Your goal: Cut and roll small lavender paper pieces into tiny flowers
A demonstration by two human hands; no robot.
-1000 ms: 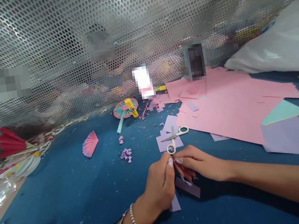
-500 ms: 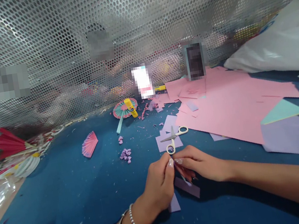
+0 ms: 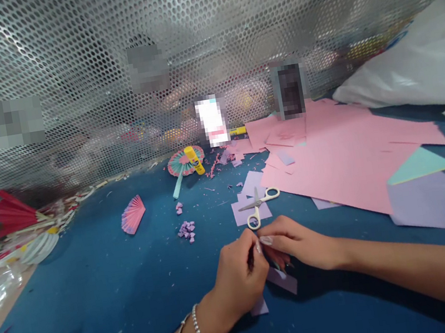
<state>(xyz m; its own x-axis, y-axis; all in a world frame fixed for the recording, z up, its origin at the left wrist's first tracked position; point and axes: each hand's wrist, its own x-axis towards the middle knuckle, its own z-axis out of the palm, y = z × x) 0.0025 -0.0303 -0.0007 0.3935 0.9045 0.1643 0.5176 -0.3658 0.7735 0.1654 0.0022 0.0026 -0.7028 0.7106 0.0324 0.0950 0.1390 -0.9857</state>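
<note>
My left hand [image 3: 243, 270] is closed in a pinch, thumb against bent forefinger, with a silver bead bracelet and a bangle at the wrist. Its fingertips meet those of my right hand [image 3: 296, 242], whose thumb and forefinger are also pinched. Whatever sits between them is too small or covered to make out. Under the hands lie a purple paper strip [image 3: 283, 282] and another purple paper piece [image 3: 260, 307], both partly hidden. Just beyond the fingertips, open scissors [image 3: 257, 204] with white handles rest across purple paper [image 3: 242, 215]. Small folded purple paper bits [image 3: 186, 231] lie in a pile to the left.
Large pink sheets [image 3: 342, 153] cover the right side, with mint paper [image 3: 420, 164] and purple sheets [image 3: 439, 202]. A yellow glue stick [image 3: 194, 161] lies on a round pleated fan [image 3: 178, 165]. A pink pleated fan [image 3: 132, 214] lies left. Perforated metal [image 3: 84, 70] stands behind.
My left thumb and fingers have shifted slightly to the right, covering more of the purple strip. My right hand stays almost in place. The things on the table have not moved.
</note>
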